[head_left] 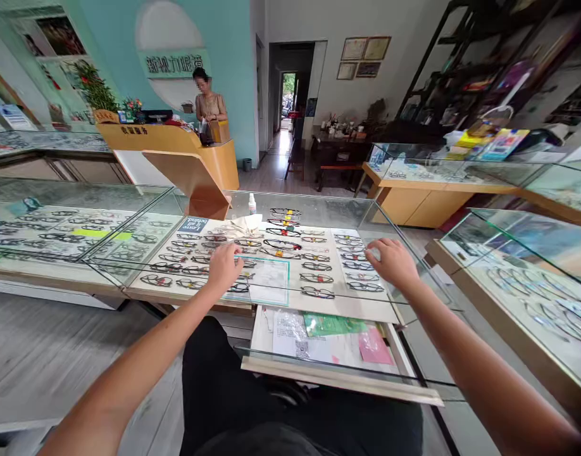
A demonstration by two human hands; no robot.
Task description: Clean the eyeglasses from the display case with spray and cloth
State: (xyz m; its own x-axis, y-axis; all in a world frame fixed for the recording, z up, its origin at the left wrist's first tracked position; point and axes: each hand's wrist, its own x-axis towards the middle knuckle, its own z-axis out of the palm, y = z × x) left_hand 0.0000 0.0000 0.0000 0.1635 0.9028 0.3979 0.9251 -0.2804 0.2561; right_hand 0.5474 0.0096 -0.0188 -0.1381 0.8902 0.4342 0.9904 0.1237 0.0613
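Note:
My left hand [223, 267] is over the glass top of a display case [338, 209], near a crumpled pale cloth [247, 225]. Its fingers are bent, with thumb and forefinger slightly apart and nothing visible between them. Toward the right end of the same case is my right hand [393, 261], its fingers curled around a small pale thing that I cannot make out. Rows of eyeglasses [316, 277] lie under the glass between my hands. A stack of several eyeglasses [283, 232] stands in the middle, beyond a teal-edged sheet [274, 278].
Below the case an open drawer [342, 373] juts over my lap, holding papers, a green packet [333, 324] and a pink sheet [374, 345]. A white spray bottle [252, 204] and a tilted brown board [190, 180] stand behind. A person [209, 104] is at the far counter [214, 161].

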